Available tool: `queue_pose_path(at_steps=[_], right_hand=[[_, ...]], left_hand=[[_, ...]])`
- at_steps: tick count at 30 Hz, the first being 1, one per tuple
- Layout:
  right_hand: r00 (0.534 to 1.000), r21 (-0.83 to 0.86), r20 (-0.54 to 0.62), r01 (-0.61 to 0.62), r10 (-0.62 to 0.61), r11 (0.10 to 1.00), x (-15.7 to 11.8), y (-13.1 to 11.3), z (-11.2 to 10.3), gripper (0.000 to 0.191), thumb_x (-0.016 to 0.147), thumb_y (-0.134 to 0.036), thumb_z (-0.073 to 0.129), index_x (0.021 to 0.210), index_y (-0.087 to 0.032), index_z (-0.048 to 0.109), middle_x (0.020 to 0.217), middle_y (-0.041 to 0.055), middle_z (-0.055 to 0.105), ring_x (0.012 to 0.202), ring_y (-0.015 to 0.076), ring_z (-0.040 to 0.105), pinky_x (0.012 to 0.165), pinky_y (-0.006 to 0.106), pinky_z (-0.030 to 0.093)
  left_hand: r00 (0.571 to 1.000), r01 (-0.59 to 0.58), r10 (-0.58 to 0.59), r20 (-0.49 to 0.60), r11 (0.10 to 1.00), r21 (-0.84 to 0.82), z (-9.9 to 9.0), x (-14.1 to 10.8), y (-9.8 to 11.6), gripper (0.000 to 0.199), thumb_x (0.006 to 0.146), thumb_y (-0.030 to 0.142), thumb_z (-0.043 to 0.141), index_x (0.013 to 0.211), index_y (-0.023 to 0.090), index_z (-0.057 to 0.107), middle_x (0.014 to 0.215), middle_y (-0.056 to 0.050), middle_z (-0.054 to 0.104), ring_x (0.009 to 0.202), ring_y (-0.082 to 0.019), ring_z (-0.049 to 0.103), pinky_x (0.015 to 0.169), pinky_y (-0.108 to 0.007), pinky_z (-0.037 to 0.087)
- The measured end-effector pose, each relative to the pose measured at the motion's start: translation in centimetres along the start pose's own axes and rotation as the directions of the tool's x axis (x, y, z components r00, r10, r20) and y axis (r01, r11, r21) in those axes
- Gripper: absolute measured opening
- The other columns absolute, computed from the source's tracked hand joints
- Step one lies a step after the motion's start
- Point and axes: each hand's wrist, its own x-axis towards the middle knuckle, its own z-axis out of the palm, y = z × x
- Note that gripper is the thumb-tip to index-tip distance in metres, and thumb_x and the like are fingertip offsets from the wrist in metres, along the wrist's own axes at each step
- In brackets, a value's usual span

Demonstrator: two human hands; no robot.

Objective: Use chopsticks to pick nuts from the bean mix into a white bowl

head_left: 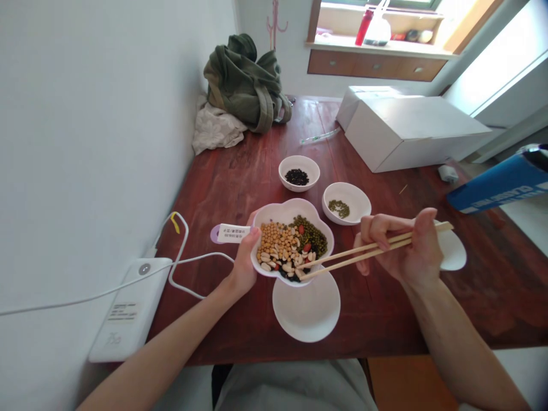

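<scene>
My left hand (243,264) grips the left rim of a white flower-shaped bowl (280,212) filled with mixed beans: yellow, white, green, black and a few red. My right hand (402,245) holds a pair of wooden chopsticks (363,254), whose tips reach into the beans at the bowl's near edge. An empty white dish (306,311) lies just in front of the bowl. Behind it stand a small bowl of black beans (298,173) and a small bowl with a few green beans (346,202). Another white dish (452,251) is partly hidden behind my right hand.
The dark red wooden table (231,188) abuts a white wall on the left. A white device (128,311) with a cable sits at its near left corner. A green bag (246,83) and white boxes (406,131) lie at the far end. A blue object (500,182) juts in from the right.
</scene>
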Motion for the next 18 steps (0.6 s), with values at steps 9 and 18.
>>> queue_pose_path(at_steps=[9, 18], right_hand=[[1.0, -0.211, -0.026, -0.023, 0.018, 0.977, -2.1, -3.1, 1.4, 0.078, 0.101, -0.09, 0.037, 0.068, -0.025, 0.064, 0.059, 0.0062, 0.06, 0.052, 0.0261, 0.066, 0.047, 0.041, 0.054], [0.988, -0.338, -0.154, -0.034, -0.02, 0.941, -2.9, -3.9, 4.5, 0.074, 0.104, -0.083, 0.044, 0.065, -0.024, 0.065, 0.061, 0.0089, 0.065, 0.054, 0.0258, 0.068, 0.047, 0.04, 0.053]], left_hand=[[0.977, -0.215, 0.214, 0.021, 0.976, 0.043, -0.3, -0.2, -1.1, 0.046, 0.097, 0.056, 0.072, 0.131, 0.026, 0.071, 0.118, -0.007, 0.082, 0.132, -0.037, 0.071, 0.109, -0.048, 0.06], [0.966, -0.255, 0.253, 0.056, 0.966, 0.035, -0.5, -0.2, -1.5, 0.044, 0.101, 0.052, 0.069, 0.137, 0.027, 0.07, 0.122, -0.008, 0.081, 0.133, -0.035, 0.07, 0.111, -0.046, 0.057]])
